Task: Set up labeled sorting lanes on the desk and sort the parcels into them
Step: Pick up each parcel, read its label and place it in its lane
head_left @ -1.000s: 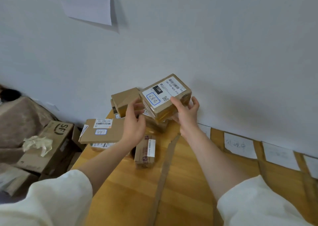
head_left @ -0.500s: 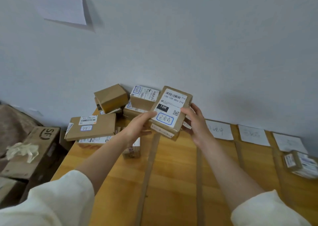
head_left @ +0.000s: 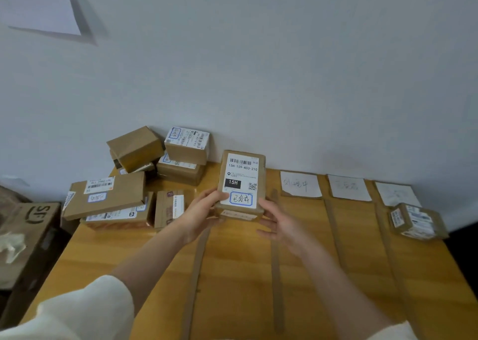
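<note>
A brown parcel (head_left: 241, 182) with a white shipping label reading 15H-159-A03-210 was held above the wooden counter (head_left: 232, 275), just past the picture's centre toward 12 o'clock, its label facing up and a blue-ringed handwritten mark at its near end. The left hand (head_left: 200, 217) gripped the parcel's near left corner, thumb on the label's edge and fingers curled beneath. The right hand (head_left: 280, 224) lay against the near right corner with fingers loosely spread; whether it actually clasped the box could not be told.

At 10 o'clock a pile of parcels (head_left: 144, 174) was heaped against the wall, some stacked and some tilted. Strips of brown tape (head_left: 275, 262) ran toward the viewer across the counter, marking lanes. At 2 o'clock three white paper labels (head_left: 300, 184) with faint handwriting lay along the wall edge, one at the head of each lane. A single small parcel (head_left: 415, 220) sat at 3 o'clock in the rightmost lane. At 9 o'clock, beside the counter, stood a cardboard box marked SF (head_left: 33, 226).
</note>
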